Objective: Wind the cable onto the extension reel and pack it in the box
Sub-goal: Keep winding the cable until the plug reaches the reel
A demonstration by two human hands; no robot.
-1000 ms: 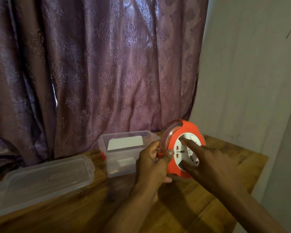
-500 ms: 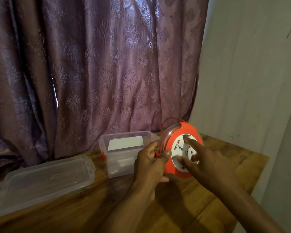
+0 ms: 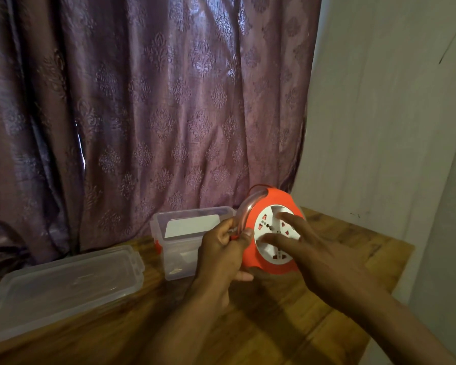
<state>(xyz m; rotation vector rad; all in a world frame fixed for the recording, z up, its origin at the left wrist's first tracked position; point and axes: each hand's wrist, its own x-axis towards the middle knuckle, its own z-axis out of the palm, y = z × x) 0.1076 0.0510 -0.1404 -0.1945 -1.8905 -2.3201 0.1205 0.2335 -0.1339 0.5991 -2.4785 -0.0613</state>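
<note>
Brown wooden plank desk (image 3: 287, 325) set against curtain and wall. On it: clear rectangular plastic box (image 3: 179, 248), open-topped, near back edge; clear flat plastic lid (image 3: 63, 288) just beside it on the left, lying flat.

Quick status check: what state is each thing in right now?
Reel: upright, held above the table.
Cable: loop still loose above reel.
Box: open, on table.
Lid: off, flat beside box.
Left hand: grips reel handle.
Right hand: fingers straight on socket face.

Orange reel (image 3: 271, 204) upright, beside clear box (image 3: 181, 259) (lidless).
</note>
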